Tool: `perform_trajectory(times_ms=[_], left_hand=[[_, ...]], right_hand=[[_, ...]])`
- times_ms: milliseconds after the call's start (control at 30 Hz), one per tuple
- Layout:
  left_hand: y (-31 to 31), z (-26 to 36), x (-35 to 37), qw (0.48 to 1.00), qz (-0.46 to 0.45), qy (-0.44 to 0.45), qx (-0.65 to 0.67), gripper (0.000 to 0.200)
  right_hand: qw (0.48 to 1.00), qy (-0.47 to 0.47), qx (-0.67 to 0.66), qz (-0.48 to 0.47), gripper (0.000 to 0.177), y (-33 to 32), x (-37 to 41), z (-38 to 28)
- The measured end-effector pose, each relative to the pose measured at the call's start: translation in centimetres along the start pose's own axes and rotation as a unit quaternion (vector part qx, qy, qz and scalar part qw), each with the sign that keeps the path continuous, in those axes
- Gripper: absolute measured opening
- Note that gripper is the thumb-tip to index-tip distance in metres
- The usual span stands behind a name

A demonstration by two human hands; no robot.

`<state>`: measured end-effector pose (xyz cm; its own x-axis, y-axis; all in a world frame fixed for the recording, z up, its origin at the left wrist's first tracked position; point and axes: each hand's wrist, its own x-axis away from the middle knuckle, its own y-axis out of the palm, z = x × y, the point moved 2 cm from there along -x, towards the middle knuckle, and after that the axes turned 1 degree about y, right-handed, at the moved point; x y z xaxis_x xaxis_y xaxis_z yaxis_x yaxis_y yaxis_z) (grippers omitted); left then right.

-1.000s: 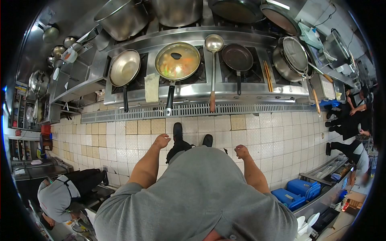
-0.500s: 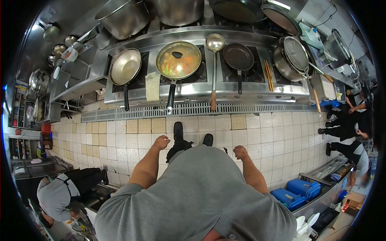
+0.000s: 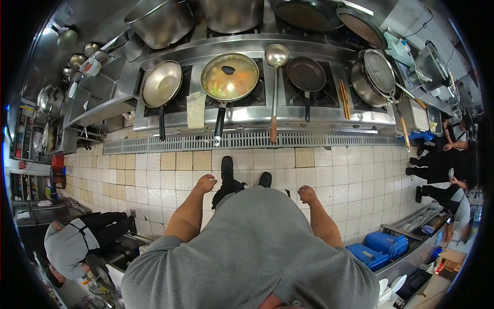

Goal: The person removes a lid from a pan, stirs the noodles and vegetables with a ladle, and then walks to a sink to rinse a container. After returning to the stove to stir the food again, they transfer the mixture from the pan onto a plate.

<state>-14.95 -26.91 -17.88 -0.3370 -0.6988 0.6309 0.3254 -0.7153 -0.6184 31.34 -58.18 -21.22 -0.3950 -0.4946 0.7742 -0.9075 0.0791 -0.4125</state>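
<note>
My left hand (image 3: 207, 183) hangs at my left side above the tiled floor, fingers loosely bent and apart, holding nothing. At my right side, my right hand (image 3: 307, 194) has its fingers curled in, with nothing showing in it. Both are away from the stove (image 3: 242, 117). On it, a lidded pan (image 3: 230, 77) shows soup or stew with orange and green pieces through glass. Left of that are a folded cloth (image 3: 196, 110) and a bare steel frying pan (image 3: 161, 84). To its right lie a long ladle (image 3: 275, 92), a small dark frying pan (image 3: 306, 74) and chopsticks (image 3: 344, 99).
Large stockpots (image 3: 162, 23) stand along the back. A strainer (image 3: 380, 70) rests over a pot at the right. A floor grate (image 3: 247, 140) runs before the stove. Blue bins (image 3: 387, 243) are behind right; a co-worker (image 3: 72, 247) bends behind left, other people (image 3: 447, 165) stand far right.
My hands stay almost in place. The view shifts very slightly. The co-worker behind left leans a little differently, and the people at the far right have moved slightly.
</note>
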Motion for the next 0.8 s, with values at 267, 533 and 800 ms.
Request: perform_trajectory(times_ms=[267,533,800], left_hand=[[0.2,0.2,-0.3,0.999,0.013,0.029,-0.018,0.044],[0.0,0.7,-0.7,0.999,0.006,0.034,-0.010,0.043],[0.0,1.0,-0.8,1.000,-0.001,0.012,0.004,0.042]], right_hand=[[1.000,0.003,-0.007,-0.005,0.032,0.1,0.0,0.8],[1.000,0.031,-0.004,-0.004,0.036,0.1,0.3,0.9],[1.000,0.027,0.000,-0.004,0.035,0.1,-0.2,1.0]])
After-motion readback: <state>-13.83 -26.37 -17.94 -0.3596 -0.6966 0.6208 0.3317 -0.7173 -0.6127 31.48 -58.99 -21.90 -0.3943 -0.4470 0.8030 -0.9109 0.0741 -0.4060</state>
